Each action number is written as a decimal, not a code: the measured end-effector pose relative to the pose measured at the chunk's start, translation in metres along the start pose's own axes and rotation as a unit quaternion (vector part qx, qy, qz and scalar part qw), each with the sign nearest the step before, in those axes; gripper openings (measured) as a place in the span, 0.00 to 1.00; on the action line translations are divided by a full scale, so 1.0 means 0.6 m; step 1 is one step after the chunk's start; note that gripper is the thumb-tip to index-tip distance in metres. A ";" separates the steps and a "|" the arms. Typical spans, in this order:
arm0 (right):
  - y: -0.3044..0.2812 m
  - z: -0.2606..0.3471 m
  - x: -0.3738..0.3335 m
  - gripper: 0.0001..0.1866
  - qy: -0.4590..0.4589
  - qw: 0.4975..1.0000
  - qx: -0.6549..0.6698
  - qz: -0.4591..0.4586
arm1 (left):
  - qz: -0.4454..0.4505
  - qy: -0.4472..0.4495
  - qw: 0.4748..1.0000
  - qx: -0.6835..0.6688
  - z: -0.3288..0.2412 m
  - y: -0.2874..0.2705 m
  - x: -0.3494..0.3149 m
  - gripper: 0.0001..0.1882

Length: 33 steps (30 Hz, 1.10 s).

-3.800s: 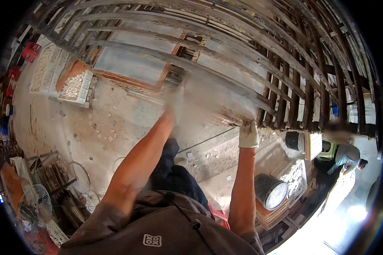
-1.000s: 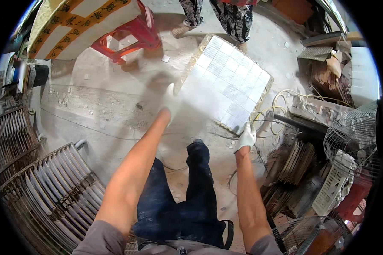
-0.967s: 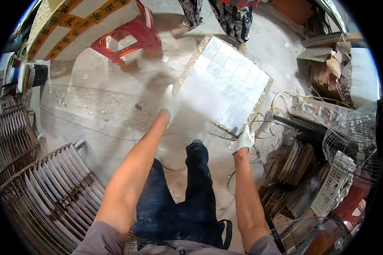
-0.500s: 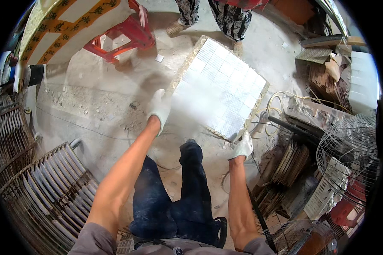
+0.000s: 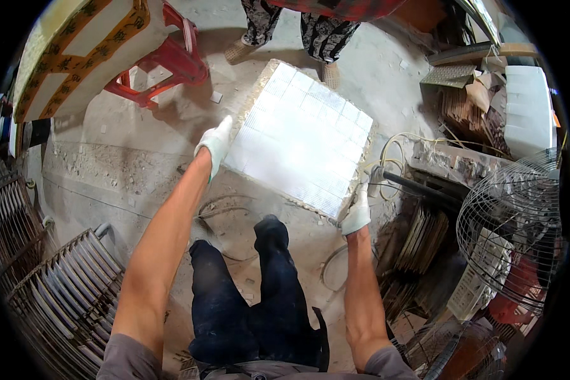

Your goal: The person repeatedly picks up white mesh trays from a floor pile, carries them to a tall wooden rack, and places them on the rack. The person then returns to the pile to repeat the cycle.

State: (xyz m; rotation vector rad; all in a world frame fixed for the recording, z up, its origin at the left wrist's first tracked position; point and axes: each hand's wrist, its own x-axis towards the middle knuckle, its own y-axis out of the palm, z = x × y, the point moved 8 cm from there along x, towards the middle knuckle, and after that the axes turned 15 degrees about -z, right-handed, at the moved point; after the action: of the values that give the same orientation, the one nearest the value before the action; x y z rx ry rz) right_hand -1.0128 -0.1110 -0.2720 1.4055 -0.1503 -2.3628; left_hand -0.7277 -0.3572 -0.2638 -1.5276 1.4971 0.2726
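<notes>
I hold a large square white slab (image 5: 301, 136) with a grid of small squares on its face and rough grey edges, level above a dusty concrete floor. My left hand (image 5: 216, 144), in a white glove, grips its left edge. My right hand (image 5: 358, 214), also gloved, grips its near right corner. My dark trouser legs (image 5: 259, 297) show below the slab.
Another person's legs (image 5: 297, 31) stand just beyond the slab. A red plastic stool (image 5: 164, 60) is at the upper left. Metal racks (image 5: 57, 297) lie at the lower left. A wire fan guard (image 5: 513, 234), stacked panels and a cable fill the right side.
I turned away from the wooden rack to face the floor. Over the last second the slab stayed in both hands and drifted slightly lower and closer in view.
</notes>
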 end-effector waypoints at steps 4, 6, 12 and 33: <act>0.001 0.010 0.001 0.27 -0.022 0.999 -0.006 -0.023 | -0.047 -0.050 0.995 -0.077 0.015 0.003 0.001 0.38; -0.005 0.014 0.010 0.28 -0.043 0.998 0.019 -0.036 | -0.091 -0.058 0.993 -0.055 0.019 0.002 -0.002 0.38; 0.006 0.045 -0.037 0.29 -0.110 0.990 -0.002 -0.091 | -0.214 -0.022 0.975 0.060 0.008 -0.044 -0.058 0.39; 0.355 -0.470 -0.587 0.30 -0.063 0.698 -0.586 0.407 | -0.261 -0.176 0.857 -0.407 0.500 -0.465 -0.513 0.25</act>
State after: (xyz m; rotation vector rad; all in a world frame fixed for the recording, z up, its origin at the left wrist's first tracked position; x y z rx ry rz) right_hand -0.5623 -0.1445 -0.0607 0.3507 0.5212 -1.2416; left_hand -0.4233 0.0090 -0.0744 -2.3166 0.6210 0.8826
